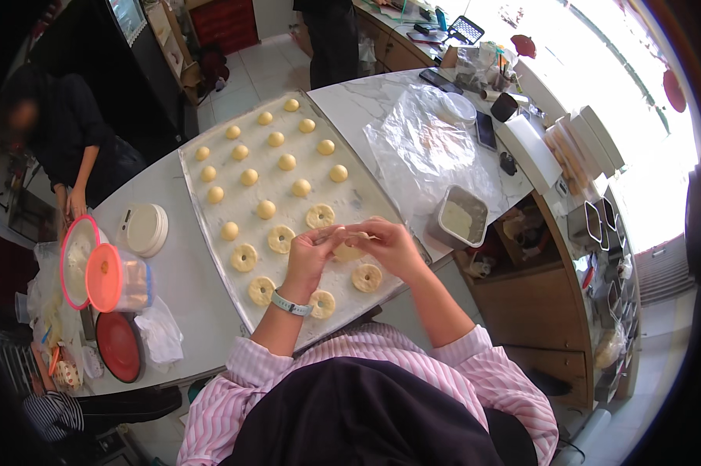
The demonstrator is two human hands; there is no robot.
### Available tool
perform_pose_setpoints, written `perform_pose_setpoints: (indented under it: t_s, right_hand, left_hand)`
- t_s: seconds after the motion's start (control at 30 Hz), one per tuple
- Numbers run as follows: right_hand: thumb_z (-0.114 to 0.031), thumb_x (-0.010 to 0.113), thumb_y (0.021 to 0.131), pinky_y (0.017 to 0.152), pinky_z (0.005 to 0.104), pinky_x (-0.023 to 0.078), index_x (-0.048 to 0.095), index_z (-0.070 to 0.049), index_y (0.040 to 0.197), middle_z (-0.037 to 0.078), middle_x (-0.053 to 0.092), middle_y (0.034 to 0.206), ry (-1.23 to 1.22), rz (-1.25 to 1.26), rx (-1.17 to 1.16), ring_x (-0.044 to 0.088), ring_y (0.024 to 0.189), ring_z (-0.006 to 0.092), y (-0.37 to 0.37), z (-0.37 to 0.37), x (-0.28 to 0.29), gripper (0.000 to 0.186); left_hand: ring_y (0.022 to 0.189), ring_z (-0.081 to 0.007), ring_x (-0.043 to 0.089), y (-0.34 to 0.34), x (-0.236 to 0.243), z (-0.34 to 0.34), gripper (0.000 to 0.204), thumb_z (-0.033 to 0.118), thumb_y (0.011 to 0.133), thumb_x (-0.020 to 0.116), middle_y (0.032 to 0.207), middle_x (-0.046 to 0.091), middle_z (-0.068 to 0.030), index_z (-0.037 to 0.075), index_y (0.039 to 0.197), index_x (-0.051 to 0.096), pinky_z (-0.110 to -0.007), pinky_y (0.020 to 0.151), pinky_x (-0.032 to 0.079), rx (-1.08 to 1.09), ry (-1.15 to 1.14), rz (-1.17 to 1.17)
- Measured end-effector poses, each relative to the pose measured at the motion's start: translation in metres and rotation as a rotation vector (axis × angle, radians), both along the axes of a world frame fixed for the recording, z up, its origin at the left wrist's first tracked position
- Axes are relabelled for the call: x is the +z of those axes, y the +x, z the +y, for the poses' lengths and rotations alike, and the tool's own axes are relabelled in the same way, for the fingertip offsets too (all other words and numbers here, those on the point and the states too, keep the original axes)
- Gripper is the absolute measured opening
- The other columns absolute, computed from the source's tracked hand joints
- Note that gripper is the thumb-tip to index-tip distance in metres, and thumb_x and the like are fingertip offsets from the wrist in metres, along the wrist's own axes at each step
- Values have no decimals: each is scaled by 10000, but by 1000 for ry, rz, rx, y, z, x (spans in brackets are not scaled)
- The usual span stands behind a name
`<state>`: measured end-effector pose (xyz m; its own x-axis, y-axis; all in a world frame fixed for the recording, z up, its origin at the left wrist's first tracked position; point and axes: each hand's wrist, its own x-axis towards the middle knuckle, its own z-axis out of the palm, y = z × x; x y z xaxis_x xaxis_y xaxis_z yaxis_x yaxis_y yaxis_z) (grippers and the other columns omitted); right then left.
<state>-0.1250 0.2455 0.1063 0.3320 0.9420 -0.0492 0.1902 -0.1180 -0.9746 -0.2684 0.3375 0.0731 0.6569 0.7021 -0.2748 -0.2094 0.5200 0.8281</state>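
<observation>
Above the near part of a large metal baking tray [366,198], my left hand [313,255] and my right hand [391,245] meet with fingertips closed on a piece of pale dough [349,253]. My fingers partly cover it, so its full shape is hidden. Flattened dough rings with a hole in the middle, such as one dough ring [243,258], lie around my hands. Another dough ring [367,278] sits just below my right hand. Farther back, round dough balls [287,162] stand in loose rows. A pale watch [291,303] is on my left wrist.
Right of the tray are a metal tin with flour [460,217], crumpled clear plastic [424,136] and a phone [485,130]. At left stand a white kitchen scale [143,230], a pink-rimmed bowl [77,256], an orange-lidded tub [108,277] and a red round pan [120,347]. A person works at far left.
</observation>
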Motion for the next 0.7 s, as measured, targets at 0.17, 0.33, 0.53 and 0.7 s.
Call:
perform_pose_setpoints:
  t_s: [0.17,0.33,0.53,0.7]
  right_hand:
    - [-103,673,796,586,211,420,646,-62,1101,57,641,900,92,-114,151,527,662,91,9,4,2,309]
    - [-83,658,815,708,218,466,643,-32,1097,48,641,897,-31,53,121,578,803,97,18,0,17,286]
    - [-76,659,816,736,236,484,651,12,1055,44,663,862,-11,32,91,602,795,89,8,0,20,255]
    - [-69,654,816,744,243,489,659,13,1037,68,654,931,32,183,73,613,805,105,7,2,19,236]
  left_hand:
    - [828,-120,632,-1,6,7,227,85,821,673,929,670,-77,-20,1019,642,-236,737,517,-176,1,47]
    - [815,-123,633,-3,10,8,215,104,819,681,890,672,-72,-20,991,650,-238,731,521,-141,-49,22]
    - [806,-131,634,-3,9,9,226,126,816,689,872,668,-79,-26,979,651,-247,721,524,-143,-7,37]
    - [754,-116,639,0,21,8,244,114,792,713,843,675,-90,-45,968,654,-222,673,524,-196,-49,-31]
